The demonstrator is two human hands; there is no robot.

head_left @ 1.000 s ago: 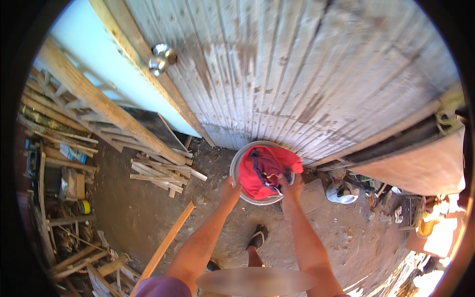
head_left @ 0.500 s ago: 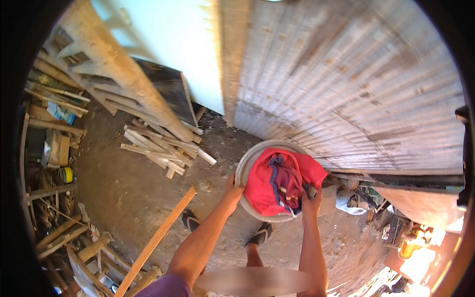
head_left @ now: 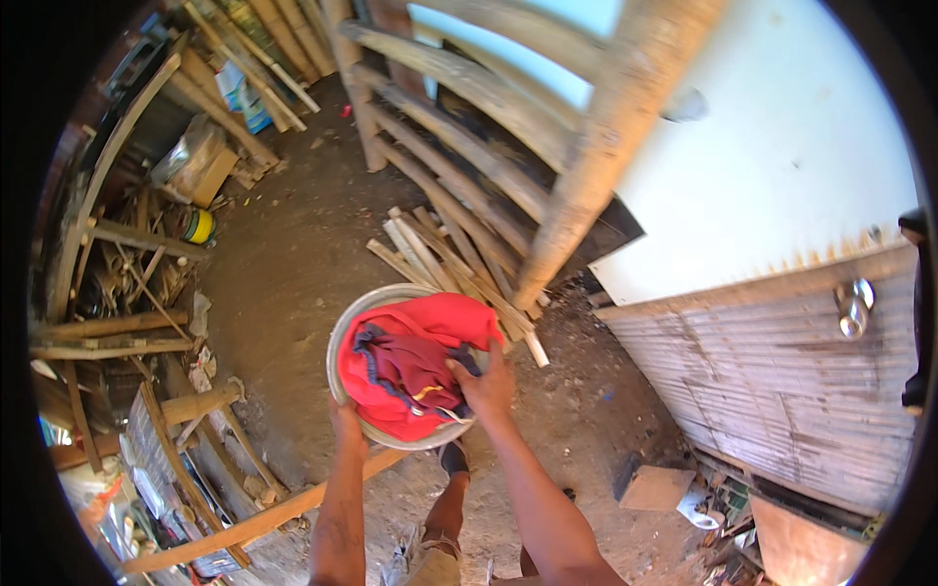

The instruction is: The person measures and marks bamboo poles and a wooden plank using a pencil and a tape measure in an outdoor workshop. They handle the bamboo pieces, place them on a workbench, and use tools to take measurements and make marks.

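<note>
A round pale metal basin (head_left: pixel 337 337) is held out in front of me at waist height. Inside it lie a bright red cloth (head_left: pixel 449 314) and a bundled maroon garment (head_left: pixel 415 366) with dark blue edging. My left hand (head_left: pixel 348 426) grips the basin's near left rim, its fingers mostly hidden under the basin. On the right side, my right hand (head_left: pixel 489 386) is closed over the rim, the thumb lying on the dark edge of the clothing.
Beyond the basin, wooden sticks (head_left: pixel 430 249) lie heaped at the foot of a bamboo ladder-like frame (head_left: pixel 596 146). A long plank (head_left: pixel 264 521) lies at lower left, near a wooden rack (head_left: pixel 176 430). Corrugated metal sheeting (head_left: pixel 762 361) stands at right, with a cardboard piece (head_left: pixel 657 488) below it.
My view has turned left, and the basin now sits before the stick pile instead of beside the metal wall. Both hands still hold the basin; one foot has stepped.
</note>
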